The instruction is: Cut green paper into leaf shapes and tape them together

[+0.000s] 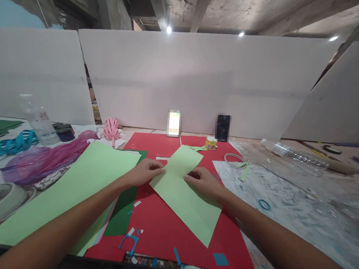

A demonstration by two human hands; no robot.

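Note:
A light green paper strip (185,193) lies slanted across a red sheet (168,230) in front of me. My left hand (146,172) pinches the strip's left edge with curled fingers. My right hand (202,180) rests on the strip's middle, fingers bent and pressed onto the paper. A large light green sheet (74,189) lies to the left, partly over a dark green sheet (123,212).
Blue paper scraps (130,240) dot the red sheet. A tape roll (0,201), a purple plastic bag (42,159), a bottle (37,119) and a pink comb-like thing (111,130) sit left. A yellow pot (210,143), a ring of tape (234,159) and a lying bottle (295,156) are right.

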